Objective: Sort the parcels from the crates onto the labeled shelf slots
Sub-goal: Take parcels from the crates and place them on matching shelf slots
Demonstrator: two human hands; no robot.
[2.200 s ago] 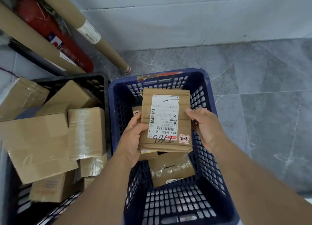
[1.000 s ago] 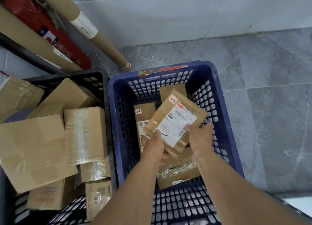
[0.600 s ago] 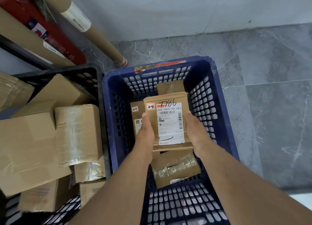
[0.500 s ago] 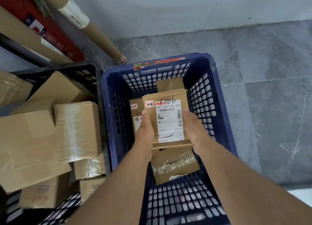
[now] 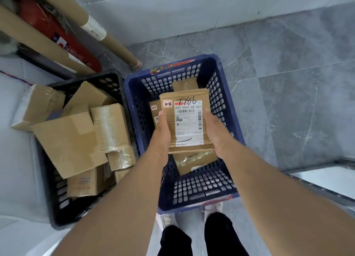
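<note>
Grey floor (image 5: 288, 102): your left hand (image 5: 163, 132) and right hand (image 5: 216, 134) clasp the parcel (image 5: 172, 132) by its sides.
Read its 2-4 sticker (image 5: 167, 103) before leaving.

Fingers of left hand (image 5: 162, 129), right hand (image 5: 216, 134) hidden under parcel (image 5: 186, 119); label (image 5: 189, 125) small print unreadable.

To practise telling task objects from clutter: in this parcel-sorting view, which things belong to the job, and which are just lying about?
Job in hand:
- labelled parcel marked 2-4, held by left hand and right hand
- blue crate
- taped parcel inside it
- black crate
- its cardboard boxes

Lying about:
- cardboard tubes
- red cylinder
</note>
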